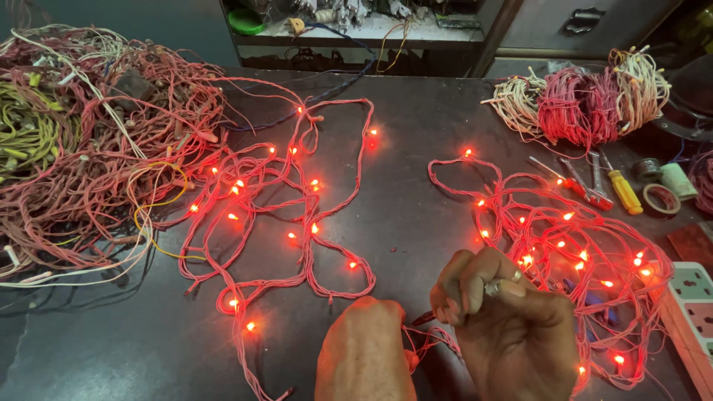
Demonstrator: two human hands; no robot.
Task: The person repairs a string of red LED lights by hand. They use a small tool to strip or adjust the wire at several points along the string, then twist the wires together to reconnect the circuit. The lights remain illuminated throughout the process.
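My left hand (364, 349) and my right hand (505, 319) are close together at the bottom middle, both closed on thin pink wire of a lit string of lights (427, 338). A ring shows on a right finger. One spread of glowing red lights (290, 200) lies to the left of my hands on the dark table (412, 171). A second tangle of lit lights (572, 245) lies to the right, partly behind my right hand. What the fingers pinch exactly is hidden.
A big heap of pink, white and yellow-green wire (82, 141) fills the left. Coiled wire bundles (587, 100) sit at the back right. A yellow-handled screwdriver (622, 189), red-handled pliers (583, 186), tape rolls (661, 197) and a power strip (694, 308) line the right edge.
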